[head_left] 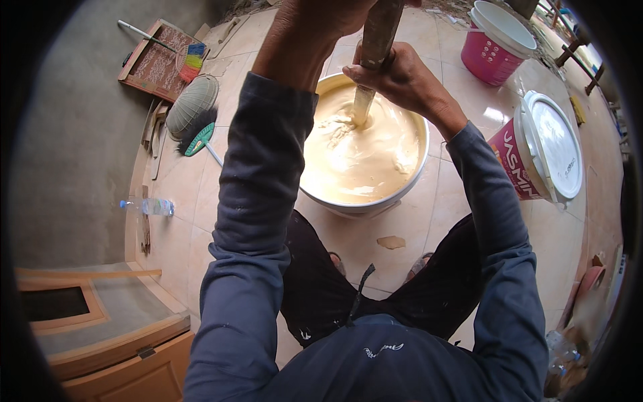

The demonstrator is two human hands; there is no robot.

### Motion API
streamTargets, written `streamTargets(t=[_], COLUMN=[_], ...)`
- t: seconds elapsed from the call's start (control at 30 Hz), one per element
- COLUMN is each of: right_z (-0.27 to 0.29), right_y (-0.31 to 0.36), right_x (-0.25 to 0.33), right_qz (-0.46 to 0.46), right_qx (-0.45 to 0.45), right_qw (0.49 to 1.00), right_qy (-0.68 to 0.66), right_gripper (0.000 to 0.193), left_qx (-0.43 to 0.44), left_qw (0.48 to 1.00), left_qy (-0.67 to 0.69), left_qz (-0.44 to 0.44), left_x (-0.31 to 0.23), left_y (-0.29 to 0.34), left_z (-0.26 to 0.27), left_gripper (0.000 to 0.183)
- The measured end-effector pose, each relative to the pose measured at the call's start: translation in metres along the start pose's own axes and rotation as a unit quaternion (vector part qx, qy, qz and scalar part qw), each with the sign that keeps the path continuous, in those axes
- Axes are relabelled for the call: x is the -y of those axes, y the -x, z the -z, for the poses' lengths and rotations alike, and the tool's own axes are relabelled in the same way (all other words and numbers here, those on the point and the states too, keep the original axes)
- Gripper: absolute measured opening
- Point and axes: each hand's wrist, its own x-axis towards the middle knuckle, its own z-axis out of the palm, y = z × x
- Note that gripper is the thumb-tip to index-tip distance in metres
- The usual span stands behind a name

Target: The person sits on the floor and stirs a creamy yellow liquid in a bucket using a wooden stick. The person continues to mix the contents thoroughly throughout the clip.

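Observation:
A large white bucket (362, 209) full of thick cream-coloured paint (365, 164) stands on the floor between my feet. A long, paint-smeared wooden stick (380, 37) dips into the paint, leaving swirls and a lumpy patch around it. My right hand (405, 77) wraps round the stick just above the bucket's far rim. Higher up, my left hand (328, 15) grips the same stick; the upper edge of the picture cuts off part of that hand and the stick's top.
Right of me stand a lidded pink-and-white bucket (552, 147) and, farther off, an uncovered one (497, 43). Along the left wall lie a plastic bottle (157, 207), a green broom (199, 139), a woven hat (193, 107) and a wooden panel (155, 60). Wooden doors (130, 368) are lower left.

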Motion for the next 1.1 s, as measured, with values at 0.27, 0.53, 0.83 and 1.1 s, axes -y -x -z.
streamTargets(t=[0.27,0.53,0.83,1.1], right_z=[-0.011,-0.051,-0.037,-0.029], right_y=[0.05,0.071,0.049,0.052], right_x=[-0.043,0.01,0.033,-0.037], right_qz=[-0.118,-0.028,0.091,0.078], right_qx=[0.017,0.047,-0.008,-0.088], right_qw=[0.993,0.998,0.995,0.979], right_qy=[0.022,0.041,0.042,0.164], right_gripper=[0.041,0.042,0.039,0.036], left_qx=[-0.04,-0.145,-0.116,-0.156], left_qw=[0.991,0.983,0.992,0.979], left_qy=[0.117,0.04,0.045,0.089], left_qz=[0.058,0.107,-0.001,0.096], left_x=[0.091,0.035,-0.027,0.057], left_y=[0.02,0.058,0.05,0.034], left_z=[0.012,0.033,0.001,0.016], left_gripper=[0.054,0.049,0.034,0.05])
